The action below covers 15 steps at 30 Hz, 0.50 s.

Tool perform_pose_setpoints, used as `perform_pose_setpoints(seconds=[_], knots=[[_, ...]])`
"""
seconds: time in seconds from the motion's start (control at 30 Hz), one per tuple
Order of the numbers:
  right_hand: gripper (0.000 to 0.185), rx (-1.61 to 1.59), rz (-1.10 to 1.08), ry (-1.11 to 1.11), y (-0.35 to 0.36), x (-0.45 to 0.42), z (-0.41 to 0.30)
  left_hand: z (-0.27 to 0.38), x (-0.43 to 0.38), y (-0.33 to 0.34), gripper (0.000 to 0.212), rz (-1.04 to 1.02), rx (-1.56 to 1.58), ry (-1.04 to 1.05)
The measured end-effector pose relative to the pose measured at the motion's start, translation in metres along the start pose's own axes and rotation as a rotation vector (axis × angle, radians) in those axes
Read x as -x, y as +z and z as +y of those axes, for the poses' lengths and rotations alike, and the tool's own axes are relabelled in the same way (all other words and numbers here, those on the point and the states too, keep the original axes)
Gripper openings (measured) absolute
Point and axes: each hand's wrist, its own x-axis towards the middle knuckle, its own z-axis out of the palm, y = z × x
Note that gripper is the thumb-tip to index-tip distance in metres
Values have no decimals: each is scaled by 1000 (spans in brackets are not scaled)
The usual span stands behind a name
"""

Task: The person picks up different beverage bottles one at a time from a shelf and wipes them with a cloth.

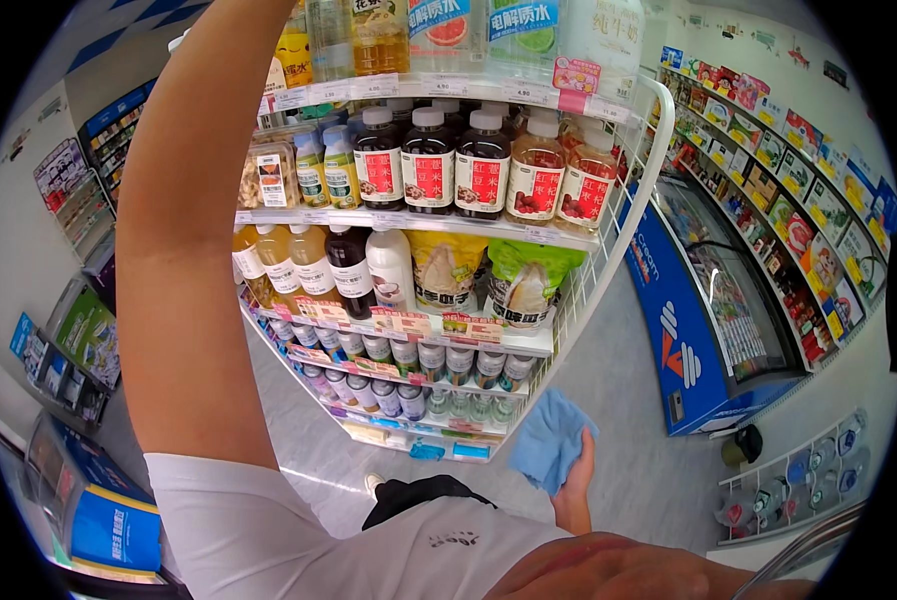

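Note:
My left arm (185,247) is raised along the left side of the view, and the hand itself is out of sight beyond the top edge. Low at my right side, my right hand (583,465) holds a folded light-blue cloth (549,439). The cloth is beside the lower right side of a white wire display shelf (654,161). Straight ahead on this shelf, dark drink bottles (427,161) and reddish ones (536,172) line an upper tier. Below them are juice bottles (312,262), a white bottle (390,266) and two snack bags, one yellow (448,270), one green (531,281).
Cans (459,367) fill lower tiers, and large bottles (381,37) stand on top. A blue-sided chest freezer (662,322) is on the right, below stocked wall shelves (786,172). A bottle rack (793,487) and a bin (741,446) stand at lower right.

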Motion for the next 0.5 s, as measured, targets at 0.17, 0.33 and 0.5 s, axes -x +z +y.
perform_pose_setpoints(seconds=[0.17, 0.33, 0.5], knots=[[60, 5, -42, 3, 1, -4, 1, -18, 17, 4, 100, 59, 17, -124], [59, 21, -61, 7, 0, -5, 4, -23, 32, 2, 111, -71, 25, -141], [59, 49, -58, 9, -2, -5, 6, -14, 35, 2, 107, -90, -66, -190]])
